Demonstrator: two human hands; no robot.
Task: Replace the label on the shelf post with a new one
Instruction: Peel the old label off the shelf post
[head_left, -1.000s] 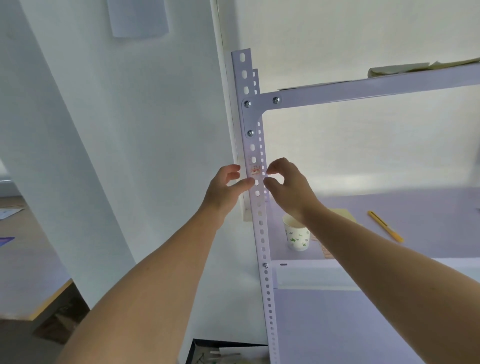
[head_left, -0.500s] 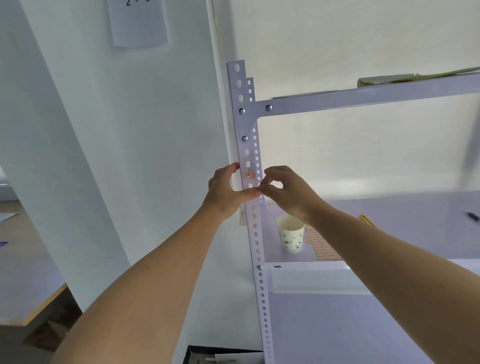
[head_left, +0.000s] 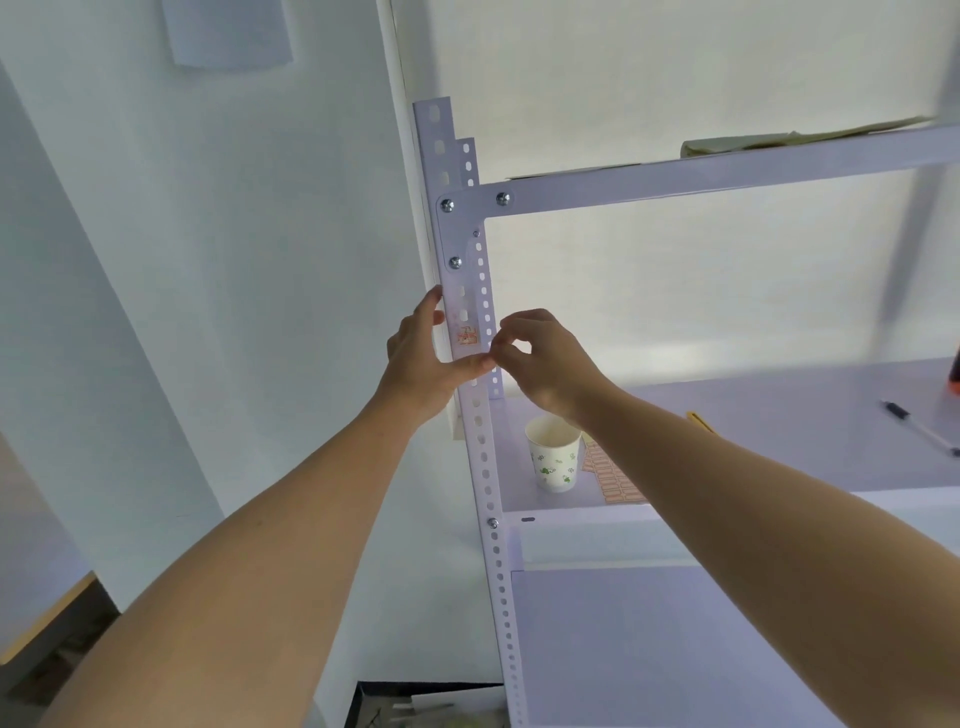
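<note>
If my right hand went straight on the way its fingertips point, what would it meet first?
Probably the shelf post: the right hand points left at its edge, beside the thumb of the left hand; depth is unclear.

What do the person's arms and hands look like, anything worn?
Left forearm and right forearm are bare to the frame edge, with no sleeves in view. The left hand and right hand are ungloved. No watch, band, ring or marking is visible.
</note>
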